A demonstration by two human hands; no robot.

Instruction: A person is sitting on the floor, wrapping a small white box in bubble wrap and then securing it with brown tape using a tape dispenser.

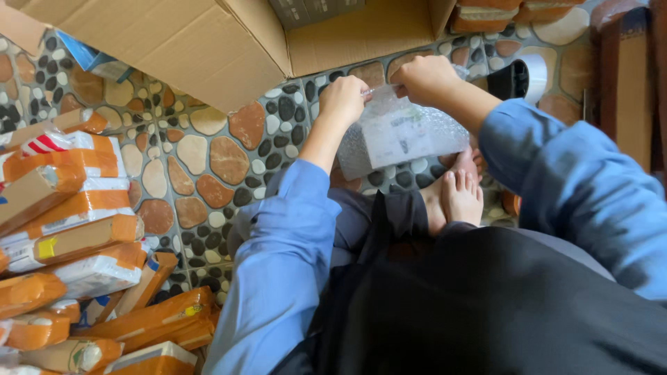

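Head view looks down on a seated person in blue sleeves and dark clothes, both hands raised over a pebble-patterned floor (201, 149). Left hand (342, 97) and right hand (425, 78) each have a narrow grip, fingers pinched shut on the top edge of a bubble-wrap packet (403, 135), one at each upper corner. The packet hangs straight down from the two grips, clear plastic with a pale flat item inside; what that item is cannot be told. Between the two grips a short strip of the packet's edge is stretched taut.

Just below the packet are the person's bare feet (458, 194), resting on the floor. Above and beyond the grips lies a large open cardboard box (208, 42), its flaps spread. Off to the right of the right grip, near it, sits a roll of clear tape on a black dispenser (521, 78), and further right stands a brown wooden piece (632, 90). Well away to the left of the left grip, a heap of parcels wrapped in orange tape (76, 229) is piled on the floor.
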